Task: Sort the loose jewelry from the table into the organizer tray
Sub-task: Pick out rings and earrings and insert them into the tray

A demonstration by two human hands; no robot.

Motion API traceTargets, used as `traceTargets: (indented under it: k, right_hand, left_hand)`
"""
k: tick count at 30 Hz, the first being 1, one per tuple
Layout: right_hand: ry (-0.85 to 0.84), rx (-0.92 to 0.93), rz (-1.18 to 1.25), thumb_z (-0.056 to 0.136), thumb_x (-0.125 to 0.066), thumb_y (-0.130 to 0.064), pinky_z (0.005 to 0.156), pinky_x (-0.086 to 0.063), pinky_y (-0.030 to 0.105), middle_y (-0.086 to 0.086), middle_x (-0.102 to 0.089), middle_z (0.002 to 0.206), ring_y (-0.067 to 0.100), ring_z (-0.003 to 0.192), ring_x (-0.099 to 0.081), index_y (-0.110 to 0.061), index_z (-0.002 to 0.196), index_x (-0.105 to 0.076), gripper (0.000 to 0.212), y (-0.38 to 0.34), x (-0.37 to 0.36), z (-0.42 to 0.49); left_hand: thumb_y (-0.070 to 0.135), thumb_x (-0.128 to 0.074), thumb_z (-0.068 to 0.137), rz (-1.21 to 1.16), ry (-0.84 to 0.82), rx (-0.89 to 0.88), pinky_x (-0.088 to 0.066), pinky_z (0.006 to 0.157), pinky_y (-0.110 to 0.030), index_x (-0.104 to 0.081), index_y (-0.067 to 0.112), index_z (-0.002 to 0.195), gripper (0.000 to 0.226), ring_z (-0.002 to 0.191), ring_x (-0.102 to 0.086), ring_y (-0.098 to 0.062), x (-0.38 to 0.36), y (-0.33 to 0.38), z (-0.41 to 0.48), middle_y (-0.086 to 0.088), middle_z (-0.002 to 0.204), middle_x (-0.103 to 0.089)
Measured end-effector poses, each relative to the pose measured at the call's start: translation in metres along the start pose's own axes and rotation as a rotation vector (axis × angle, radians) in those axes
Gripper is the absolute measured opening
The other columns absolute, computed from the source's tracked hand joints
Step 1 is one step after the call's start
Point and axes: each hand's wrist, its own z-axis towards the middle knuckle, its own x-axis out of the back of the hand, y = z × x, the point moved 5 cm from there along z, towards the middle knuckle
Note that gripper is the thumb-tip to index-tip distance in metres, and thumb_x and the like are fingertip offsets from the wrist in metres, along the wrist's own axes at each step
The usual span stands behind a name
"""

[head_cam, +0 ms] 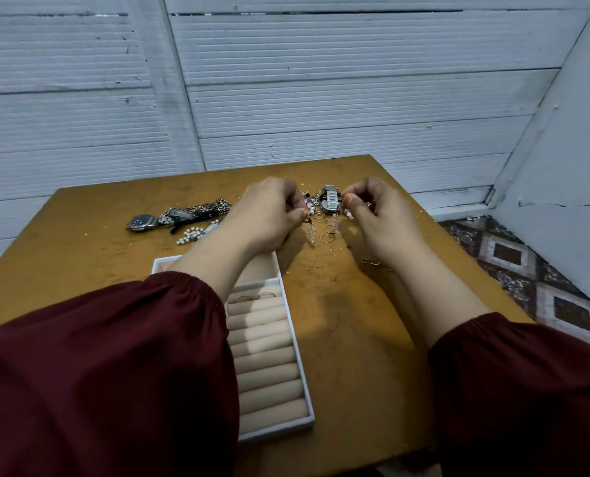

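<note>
I'm seeing L hand point(269, 215) pinching a dangly earring point(310, 233) — R hand point(377, 218) fingers curling, pinching a second earring point(335, 220) above the table point(338, 304).

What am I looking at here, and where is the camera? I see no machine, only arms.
There is no robot here: a person works with bare hands. The one picture comes from a wide-angle camera worn on their head, looking forward and down, so the red sleeves are their own arms.

On the table lies a tray with padded rolls, and two rings already sit near its top. Farther back lies loose jewelry: a watch, chains, pearls, a second watch and thin hoops.

The left hand pinches a dangling piece. The right hand pinches a small piece. They are too small to tell whether they are matching earrings.
</note>
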Motion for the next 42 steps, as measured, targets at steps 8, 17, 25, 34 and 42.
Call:
traceTargets:
  k: [8,17,25,34,42]
  right_hand:
    - [0.070,0.128,0.203,0.094,-0.055,-0.016,0.068,-0.044,0.017,-0.016,-0.057,0.078,-0.005,0.069,-0.052,-0.022,0.092,-0.058,0.008,-0.049,0.003,-0.024]
    - [0.056,0.177,0.349,0.092,-0.056,-0.016,0.067,-0.044,0.020,-0.014,-0.060,0.079,-0.001,0.069,-0.053,-0.025,0.090,-0.059,0.009,-0.096,-0.023,-0.060]
    - [0.049,0.185,0.423,0.094,-0.056,-0.011,0.063,-0.041,0.018,-0.013,-0.058,0.077,-0.002,0.064,-0.048,-0.021,0.091,-0.059,0.011,-0.120,-0.044,-0.089]
    - [0.063,0.119,0.422,0.093,-0.056,-0.012,0.063,-0.041,0.013,-0.016,-0.057,0.076,-0.006,0.066,-0.050,-0.022,0.090,-0.060,0.011,-0.114,-0.065,-0.102]
    - [0.073,0.106,0.401,0.093,-0.057,-0.013,0.064,-0.041,0.014,-0.017,-0.058,0.077,-0.008,0.067,-0.051,-0.024,0.090,-0.060,0.012,-0.109,-0.067,-0.105]
  left_hand:
    - [0.020,-0.064,0.082,-0.154,0.201,0.038,-0.033,0.048,-0.008,-0.059,0.023,0.072,0.012,0.056,-0.049,0.001,0.037,0.002,-0.038,0.011,0.062,-0.055]
    - [0.020,-0.066,0.079,-0.273,0.309,0.061,-0.040,0.058,-0.025,-0.061,0.022,0.068,0.012,0.055,-0.049,-0.007,0.068,-0.010,-0.090,0.009,0.057,-0.054]
    - [0.018,-0.069,0.080,-0.355,0.354,0.106,-0.036,0.051,-0.015,-0.067,0.018,0.073,0.008,0.049,-0.045,0.001,0.084,-0.032,-0.131,0.009,0.056,-0.056]
    - [0.012,-0.070,0.083,-0.439,0.353,0.169,-0.040,0.056,-0.014,-0.066,0.020,0.072,0.014,0.053,-0.049,0.002,0.076,-0.064,-0.153,0.006,0.062,-0.060]
    - [0.013,-0.069,0.084,-0.426,0.277,0.208,-0.041,0.053,-0.013,-0.069,0.016,0.076,0.009,0.053,-0.052,0.000,0.066,-0.076,-0.151,0.000,0.066,-0.062]
